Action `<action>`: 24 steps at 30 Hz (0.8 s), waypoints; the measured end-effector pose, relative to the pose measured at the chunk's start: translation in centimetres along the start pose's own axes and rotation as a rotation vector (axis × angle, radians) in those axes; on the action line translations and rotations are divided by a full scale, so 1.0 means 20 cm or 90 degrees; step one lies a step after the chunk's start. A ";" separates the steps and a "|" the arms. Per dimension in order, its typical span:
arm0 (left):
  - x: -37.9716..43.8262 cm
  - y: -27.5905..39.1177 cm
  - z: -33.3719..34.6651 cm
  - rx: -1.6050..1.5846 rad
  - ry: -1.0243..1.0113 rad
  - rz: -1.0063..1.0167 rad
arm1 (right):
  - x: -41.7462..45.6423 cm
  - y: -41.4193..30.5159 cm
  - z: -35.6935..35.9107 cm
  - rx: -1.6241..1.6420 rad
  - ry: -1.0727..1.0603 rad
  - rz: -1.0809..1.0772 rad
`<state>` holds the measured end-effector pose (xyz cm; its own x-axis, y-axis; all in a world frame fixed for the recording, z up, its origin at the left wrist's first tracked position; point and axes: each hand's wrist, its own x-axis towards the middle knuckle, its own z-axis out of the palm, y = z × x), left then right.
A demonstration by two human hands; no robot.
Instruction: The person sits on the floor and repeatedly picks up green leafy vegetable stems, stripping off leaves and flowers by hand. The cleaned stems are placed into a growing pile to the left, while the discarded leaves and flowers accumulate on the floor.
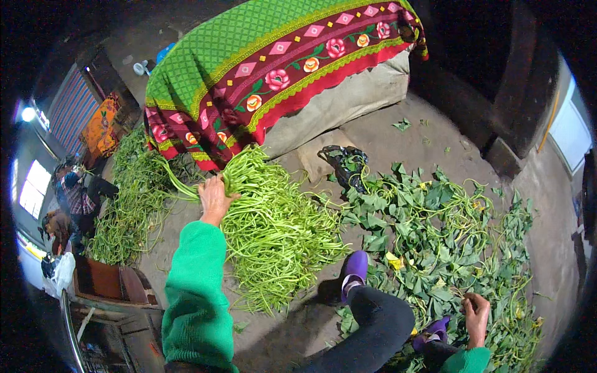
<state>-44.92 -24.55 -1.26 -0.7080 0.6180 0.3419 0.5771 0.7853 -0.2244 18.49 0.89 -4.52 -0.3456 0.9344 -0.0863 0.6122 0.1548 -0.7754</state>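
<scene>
My left hand (216,196) grips a bunch of long green stems (179,183), whose ends stick out to its left. It is at the upper left edge of a heap of pale green, mostly leafless stems (280,228) on the floor. My right hand (476,313) hangs over a spread of cut leaves and thin vines (438,261). Its fingers are bent with thumb and forefinger close together; whether a thin stem is between them cannot be made out. Green knitted sleeves cover both arms.
A green and red flowered cloth (284,65) covers a large pale bundle (340,93). A black plastic bag (347,165) lies by the leaves. Another vine heap (126,205) is at left, near a seated person (79,191). My purple shoe (357,265) stands between the heaps. Wooden furniture (112,284) is at lower left.
</scene>
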 end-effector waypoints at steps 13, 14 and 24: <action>-0.14 0.10 0.30 -0.119 -0.109 0.009 | -0.05 -0.08 0.05 0.027 -0.023 0.078; -0.13 0.08 0.30 -0.126 -0.116 0.026 | -0.05 -0.08 0.05 0.040 -0.008 0.068; -0.11 0.46 -0.03 -0.293 -0.018 0.241 | -0.08 -0.07 -0.08 -0.109 0.018 -0.013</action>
<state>-37.86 -18.77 -3.48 -0.4261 0.8571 0.2894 0.9038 0.4173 0.0946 19.38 -0.22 -2.36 -0.3403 0.9388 -0.0527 0.7181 0.2233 -0.6592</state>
